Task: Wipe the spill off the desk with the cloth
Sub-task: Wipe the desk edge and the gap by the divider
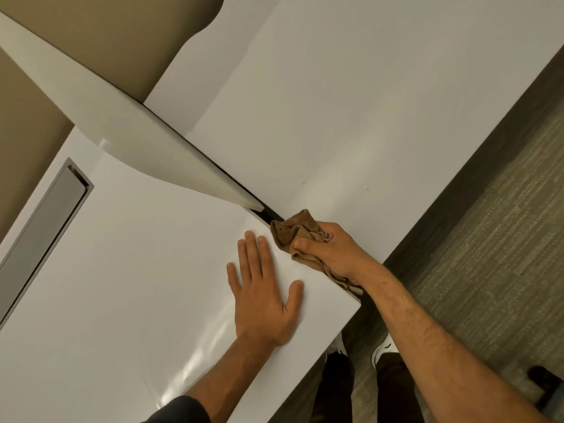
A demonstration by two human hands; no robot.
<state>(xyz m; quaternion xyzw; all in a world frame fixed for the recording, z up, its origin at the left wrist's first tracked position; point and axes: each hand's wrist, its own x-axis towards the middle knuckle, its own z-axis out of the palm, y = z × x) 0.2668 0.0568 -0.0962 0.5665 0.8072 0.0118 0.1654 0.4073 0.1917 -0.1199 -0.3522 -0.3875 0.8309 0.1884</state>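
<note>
My right hand [332, 251] grips a crumpled brown cloth [293, 230] at the near right corner of a white desk [137, 270], by the dark gap that separates it from the adjoining white desk [366, 117]. Part of the cloth trails under my wrist along the desk edge. My left hand [265, 297] lies flat on the desk, fingers spread, just left of the cloth. A few tiny brownish specks [303, 183] mark the adjoining desk beyond the cloth. Glossy streaks show on the near desk by my left forearm.
A white divider panel [122, 123] runs diagonally between the two desks. A grey cable slot [45, 236] is set into the near desk at the left. Grey carpet [488, 239] lies to the right, with my shoes [381, 352] below the desk edge.
</note>
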